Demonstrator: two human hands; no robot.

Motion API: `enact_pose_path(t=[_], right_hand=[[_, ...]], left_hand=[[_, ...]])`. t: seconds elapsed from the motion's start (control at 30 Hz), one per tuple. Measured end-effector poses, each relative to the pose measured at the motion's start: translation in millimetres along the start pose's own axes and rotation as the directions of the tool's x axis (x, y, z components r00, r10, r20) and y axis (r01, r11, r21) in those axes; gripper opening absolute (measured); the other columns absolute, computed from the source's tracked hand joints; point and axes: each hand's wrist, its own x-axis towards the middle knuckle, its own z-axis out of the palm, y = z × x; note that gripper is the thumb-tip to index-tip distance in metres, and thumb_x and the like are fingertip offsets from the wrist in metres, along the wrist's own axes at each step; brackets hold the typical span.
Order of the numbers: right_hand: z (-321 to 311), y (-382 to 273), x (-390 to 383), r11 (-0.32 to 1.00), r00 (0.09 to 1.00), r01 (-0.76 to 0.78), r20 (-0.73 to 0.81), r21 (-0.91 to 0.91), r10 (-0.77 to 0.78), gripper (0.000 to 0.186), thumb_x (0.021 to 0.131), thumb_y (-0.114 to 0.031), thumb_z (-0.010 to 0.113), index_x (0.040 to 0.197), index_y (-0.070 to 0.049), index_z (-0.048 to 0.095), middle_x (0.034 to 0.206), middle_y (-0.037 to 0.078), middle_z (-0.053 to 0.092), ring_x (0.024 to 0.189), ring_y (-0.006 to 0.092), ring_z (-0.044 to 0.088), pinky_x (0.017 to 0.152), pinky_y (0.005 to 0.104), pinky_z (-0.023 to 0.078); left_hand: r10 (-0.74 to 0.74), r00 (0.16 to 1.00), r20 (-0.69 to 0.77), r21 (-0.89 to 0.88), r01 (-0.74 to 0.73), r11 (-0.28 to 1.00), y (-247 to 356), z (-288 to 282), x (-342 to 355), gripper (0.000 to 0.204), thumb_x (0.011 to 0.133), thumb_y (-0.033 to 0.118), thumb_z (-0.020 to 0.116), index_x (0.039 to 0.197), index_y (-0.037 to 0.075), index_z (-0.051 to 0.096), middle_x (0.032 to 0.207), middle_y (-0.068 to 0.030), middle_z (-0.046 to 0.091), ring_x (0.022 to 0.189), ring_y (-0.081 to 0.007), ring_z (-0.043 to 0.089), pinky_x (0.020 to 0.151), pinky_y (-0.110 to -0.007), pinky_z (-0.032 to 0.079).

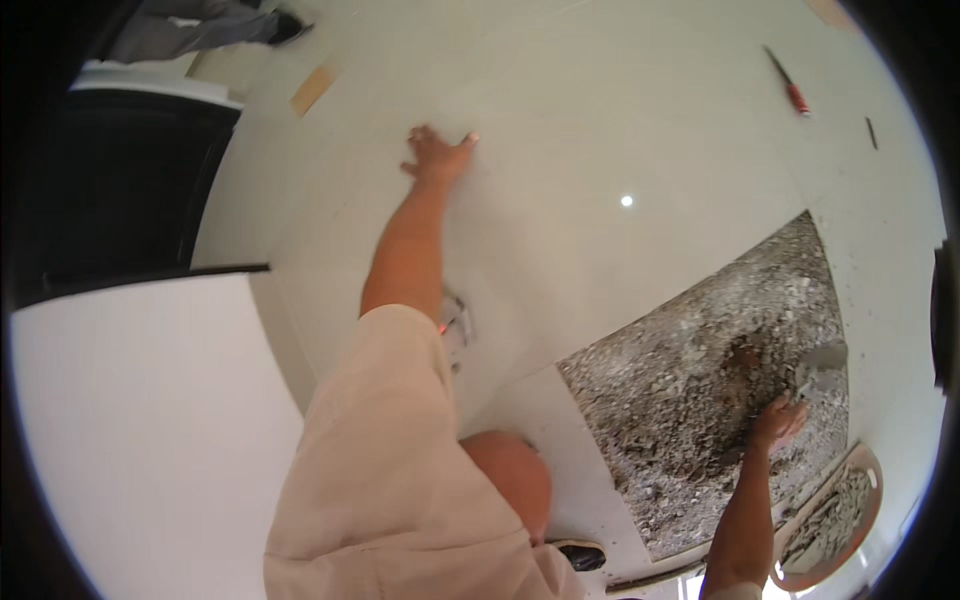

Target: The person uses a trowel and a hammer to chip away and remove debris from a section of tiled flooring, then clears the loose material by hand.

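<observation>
My left hand (437,155) rests with fingers spread on the pale, glossy tile floor (550,220), holding nothing. Over a roughly four-sided patch of bare, crumbly rubble (690,350) at the right, my right hand (780,422) is closed on a trowel. The trowel's grey blade (822,362) reaches out beyond my fingers over the rubble; its handle is mostly hidden in the hand. Just left of it, the rubble has a darker, brownish hollow (745,365).
An orange-rimmed basin (873,500) of broken chunks stands at the lower right. A red-handled tool (797,98) and a thin dark stick (871,132) lie farther off. A cardboard piece (313,90), a black door (130,190) and another person's leg (200,38) are at the left.
</observation>
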Motion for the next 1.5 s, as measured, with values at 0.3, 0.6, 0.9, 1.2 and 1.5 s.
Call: enact_pose_path(t=[0.3,0.6,0.9,1.2,1.5], right_hand=[[-27,-28,-13,0.992,0.996,0.037,-0.091,0.124,-0.026,0.045,0.101,-0.032,0.055,0.123,0.008,0.054,0.117,0.028,0.058,0.112,0.0465,0.052,0.100,0.0536,0.040],[-29,-32,-18,0.991,1.000,0.003,-0.028,0.132,0.001,0.034,0.101,-0.029,0.055,0.117,0.001,0.053,0.113,0.022,0.057,0.108,0.0431,0.051,0.092,0.0549,0.041],[-46,-39,-20,0.994,0.998,-0.034,-0.042,0.108,0.038,0.028,0.099,-0.027,0.058,0.110,-0.002,0.053,0.111,0.019,0.058,0.110,0.0408,0.053,0.092,0.0538,0.043],[-40,-23,-12,0.992,0.998,-0.037,-0.055,0.118,0.044,0.035,0.099,-0.032,0.059,0.116,-0.002,0.058,0.116,0.020,0.060,0.116,0.0394,0.054,0.096,0.0526,0.045],[-109,-48,-87,0.878,0.963,-0.262,0.172,0.401,0.209,0.035,0.098,-0.033,0.061,0.106,0.001,0.057,0.114,0.029,0.061,0.108,0.0430,0.058,0.092,0.0527,0.045]], left_hand=[[0.242,0.935,0.260,0.154,-0.288,0.945,131,-16,26,0.138,0.064,0.067,0.084,0.165,0.019,0.003,0.172,-0.0063,-0.006,0.154,-0.0478,-0.007,0.117,-0.075,0.011],[0.462,0.850,0.254,0.170,-0.510,0.843,242,26,-53,0.099,0.088,0.067,0.057,0.165,0.029,0.006,0.172,-0.0017,-0.007,0.153,-0.0516,-0.009,0.110,-0.083,0.004],[0.894,0.423,0.151,0.201,-0.898,0.391,133,55,-174,0.059,0.106,0.039,0.035,0.162,0.023,0.025,0.171,0.0002,0.016,0.157,-0.0255,0.010,0.126,-0.057,0.007],[0.701,0.703,0.118,0.218,-0.707,0.673,-18,45,-227,0.065,0.105,0.037,0.035,0.160,0.005,0.022,0.170,-0.0144,0.011,0.157,-0.0333,0.006,0.125,-0.057,0.006],[0.504,0.858,-0.096,0.201,-0.479,0.854,-36,57,-226,0.077,0.107,0.044,0.031,0.158,-0.008,0.008,0.166,-0.0306,-0.001,0.156,-0.0442,-0.001,0.124,-0.057,0.006]])
